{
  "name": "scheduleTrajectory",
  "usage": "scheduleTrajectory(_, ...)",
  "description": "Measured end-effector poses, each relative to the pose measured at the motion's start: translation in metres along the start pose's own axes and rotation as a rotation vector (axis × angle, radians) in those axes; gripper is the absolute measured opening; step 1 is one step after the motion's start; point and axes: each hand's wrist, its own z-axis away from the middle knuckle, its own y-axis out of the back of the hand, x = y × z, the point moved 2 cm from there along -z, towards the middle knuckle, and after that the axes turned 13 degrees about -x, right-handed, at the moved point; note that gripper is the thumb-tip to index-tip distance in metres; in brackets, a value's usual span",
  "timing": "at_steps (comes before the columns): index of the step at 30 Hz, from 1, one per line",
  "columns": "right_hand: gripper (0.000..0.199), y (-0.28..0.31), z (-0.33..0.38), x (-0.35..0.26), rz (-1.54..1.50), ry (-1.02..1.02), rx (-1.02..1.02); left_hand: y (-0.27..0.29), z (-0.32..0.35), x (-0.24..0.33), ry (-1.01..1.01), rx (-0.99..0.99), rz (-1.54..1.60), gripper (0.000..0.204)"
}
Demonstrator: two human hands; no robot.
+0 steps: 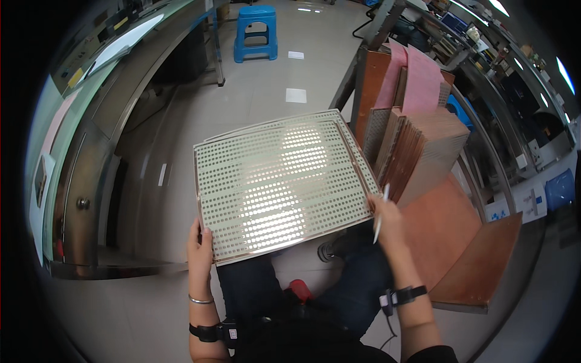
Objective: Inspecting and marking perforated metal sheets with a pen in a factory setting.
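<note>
A pale green, copper-edged circuit board panel [227,187] covered with rows of small pads lies tilted above my lap, reflecting bright light in its middle. Behind its far edge a second edge shows, so more than one sheet may be stacked there. My left hand [201,243] is closed on the panel's near left corner, thumb on top. At the right edge my right hand [389,222] is closed round a slim white pen [379,225], its fingers next to the panel's near right corner. Whether those fingers also grip the panel I cannot tell.
To my right, upright panels [417,148] stand packed on a brown rack board [445,224], with pink sheets [422,78] over those behind. A metal-framed workbench [82,202] runs along the left. A blue stool [256,33] stands ahead on the tiled floor.
</note>
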Motion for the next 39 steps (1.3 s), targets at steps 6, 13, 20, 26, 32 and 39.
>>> scheduleTrajectory(6, 0.022, -0.023, 0.014, -0.045, 0.099, 0.066, 0.200, -0.007, 0.009, 0.022, 0.042, -0.064, 0.140, 0.039)
scheduleTrajectory(13, 0.027, -0.013, 0.009, -0.023, -0.221, -0.118, 0.114, -0.004, 0.018, 0.074, -0.103, -0.172, 0.791, 0.049)
scheduleTrajectory(20, 0.049, 0.067, 0.042, 0.004, -1.665, -0.291, 0.085, 0.007, -0.005, 0.083, -0.128, -0.578, 1.043, 0.051)
scheduleTrajectory(26, 0.037, 0.106, 0.154, -0.009, -1.563, -0.224, 0.341, -0.034, -0.018, 0.114, -0.085, -0.916, 0.959, 0.059)
scheduleTrajectory(32, 0.031, 0.091, 0.199, -0.055, -1.493, -0.246, 0.989, -0.146, 0.078, 0.147, 0.118, -1.112, 1.386, 0.060)
scheduleTrajectory(39, 0.047, 0.124, 0.302, -0.060, -1.583, -0.181, 0.941, -0.218, 0.148, 0.167, 0.162, -1.468, 1.116, 0.051)
